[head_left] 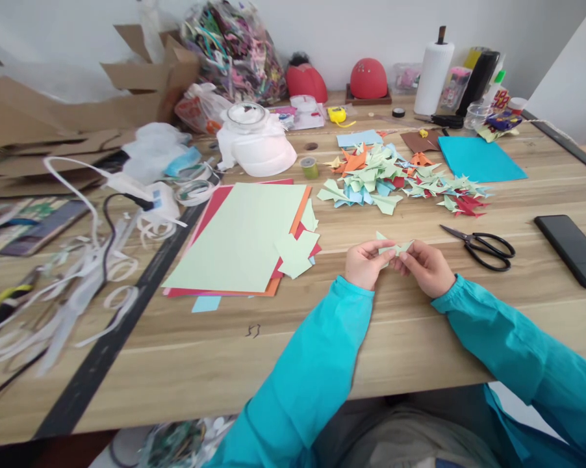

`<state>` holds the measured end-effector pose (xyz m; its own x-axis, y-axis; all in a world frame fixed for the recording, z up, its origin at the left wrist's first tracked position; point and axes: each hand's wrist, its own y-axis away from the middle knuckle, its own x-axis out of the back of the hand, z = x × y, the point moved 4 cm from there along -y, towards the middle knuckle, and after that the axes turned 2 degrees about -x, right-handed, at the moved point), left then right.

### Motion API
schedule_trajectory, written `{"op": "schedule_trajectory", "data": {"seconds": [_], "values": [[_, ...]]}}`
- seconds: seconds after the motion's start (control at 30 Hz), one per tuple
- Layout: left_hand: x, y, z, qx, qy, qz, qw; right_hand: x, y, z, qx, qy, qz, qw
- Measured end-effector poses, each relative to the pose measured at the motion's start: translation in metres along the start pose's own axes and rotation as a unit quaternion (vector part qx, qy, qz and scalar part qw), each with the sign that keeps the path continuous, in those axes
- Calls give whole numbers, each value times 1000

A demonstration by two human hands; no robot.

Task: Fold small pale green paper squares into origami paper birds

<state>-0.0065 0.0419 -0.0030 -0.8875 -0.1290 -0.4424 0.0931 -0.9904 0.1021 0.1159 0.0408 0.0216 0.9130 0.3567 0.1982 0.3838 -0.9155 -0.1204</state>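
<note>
Pinches small folded pale-green paper (pixel 401 248) between narrowly closed fingertips of left hand (pixel 364 265) and right hand (pixel 428 266), close together over wooden surface (pixel 176 364). Holds it on near side of heaped folded paper pieces (pixel 371 174), with stacked coloured sheets (pixel 239 234) off to left and black-handled scissors (pixel 470 240) just to right. Can see dark phone (pixel 572 250) lying flat farther right, past scissors.

Blk phone (pixel 573 250) lies R, yel tape meas. (pixel 336 115) at back.

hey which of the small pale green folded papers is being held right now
The small pale green folded paper pinched between the left hand and right hand; the others lie in the multicoloured folded-paper pile beyond.
</note>
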Motion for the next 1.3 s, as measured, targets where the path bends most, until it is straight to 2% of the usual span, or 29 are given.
{"op": "schedule_trajectory", "data": {"seconds": [0.47,0.8,1.17,1.3], "values": [[1,0,3,-14,-22,14,1000,2,-1,-1,-18,12,15,1000],[-5,5,6,22,18,10,1000,2,2,-3,17,59,1,998],[-5,4,7,55,23,22,998,2,0,-2,-36,-7,9,999],[-3,2,4,60,-1,18,998,6,-1,0,-50,-41,48,997]]}}
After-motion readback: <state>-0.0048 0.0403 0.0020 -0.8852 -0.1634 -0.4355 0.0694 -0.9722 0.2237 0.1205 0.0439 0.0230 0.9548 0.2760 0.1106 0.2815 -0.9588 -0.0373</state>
